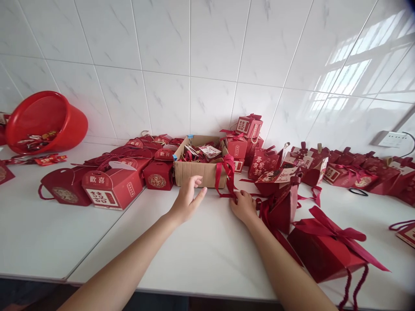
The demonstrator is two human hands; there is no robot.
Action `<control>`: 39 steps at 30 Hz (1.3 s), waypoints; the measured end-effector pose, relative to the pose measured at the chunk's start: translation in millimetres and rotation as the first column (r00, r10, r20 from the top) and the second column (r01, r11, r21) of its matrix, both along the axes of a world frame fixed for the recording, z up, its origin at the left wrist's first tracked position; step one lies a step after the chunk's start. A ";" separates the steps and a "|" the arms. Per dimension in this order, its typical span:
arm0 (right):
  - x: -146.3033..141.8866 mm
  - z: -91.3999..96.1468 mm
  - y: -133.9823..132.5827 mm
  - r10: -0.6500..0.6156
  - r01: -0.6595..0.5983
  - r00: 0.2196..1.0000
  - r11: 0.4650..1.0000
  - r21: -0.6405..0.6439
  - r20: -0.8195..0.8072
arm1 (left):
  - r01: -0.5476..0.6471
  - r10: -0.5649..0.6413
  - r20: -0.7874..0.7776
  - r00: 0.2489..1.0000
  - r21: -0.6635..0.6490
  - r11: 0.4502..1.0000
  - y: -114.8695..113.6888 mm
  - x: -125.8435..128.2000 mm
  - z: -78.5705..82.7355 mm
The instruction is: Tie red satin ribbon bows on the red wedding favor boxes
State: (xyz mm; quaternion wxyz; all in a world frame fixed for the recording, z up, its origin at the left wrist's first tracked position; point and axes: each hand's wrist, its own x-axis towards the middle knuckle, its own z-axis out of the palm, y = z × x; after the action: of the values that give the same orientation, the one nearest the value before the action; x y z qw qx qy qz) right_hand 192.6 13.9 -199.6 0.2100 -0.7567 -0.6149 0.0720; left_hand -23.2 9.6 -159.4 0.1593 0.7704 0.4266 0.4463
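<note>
My left hand [189, 199] is held over the table in front of an open cardboard box [199, 174]. Its thumb and fingers are apart, with nothing in them. My right hand [244, 204] rests low on the table, its fingers curled at the lower end of a red ribbon [231, 175] that hangs over the box's right corner. The fingertips are partly hidden. Tags and cords [209, 151] fill the box. Just right of my right hand stands a tilted red gift box [281, 209].
Red gift boxes [112, 185] crowd the left side, and more line the right. A ribbon-tied gift box [327, 248] sits at front right. Several boxes are stacked [248, 127] by the wall. A tipped red basin [73, 119] lies far left; a black ring [358, 191] lies right.
</note>
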 end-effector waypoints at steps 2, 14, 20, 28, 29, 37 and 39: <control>-1.0 0.0 -1.4 0.019 -0.019 1.000 1.000 -0.010 0.005 | -0.019 0.019 0.016 1.000 0.027 0.999 1.8 -0.6 -0.6; -0.1 8.2 -5.1 0.098 -0.092 0.993 0.991 0.095 -0.064 | -0.168 0.122 0.174 0.977 0.286 0.943 11.0 -6.1 3.6; -2.1 13.8 -10.0 0.189 -0.172 0.977 0.972 0.160 -0.098 | -0.509 0.476 0.185 0.860 0.372 0.776 8.8 -60.1 50.4; -5.8 7.3 -9.0 0.366 -0.329 0.911 0.923 0.200 -0.190 | -0.872 0.869 -0.091 0.487 -0.098 0.479 -7.4 -166.6 59.2; -7.6 7.8 -10.3 0.404 -0.364 0.892 0.908 0.210 -0.204 | -0.855 0.835 -0.191 0.516 -0.166 0.491 -9.1 -172.9 58.1; -21.1 19.0 -29.2 0.571 -0.513 0.792 0.814 0.272 -0.215 | -0.656 0.590 -0.291 0.753 -0.268 0.705 -47.1 -167.6 57.7; -23.2 19.8 -31.5 0.589 -0.529 0.780 0.802 0.279 -0.213 | -0.608 0.551 -0.258 0.793 -0.283 0.742 -67.7 -152.3 53.0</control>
State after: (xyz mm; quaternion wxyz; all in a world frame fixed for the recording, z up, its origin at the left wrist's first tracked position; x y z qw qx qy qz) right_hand 169.4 -17.7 -179.8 0.3427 -0.4944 -0.7788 0.1776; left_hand -175.5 -58.1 -106.3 0.1131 0.5902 0.7292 0.3275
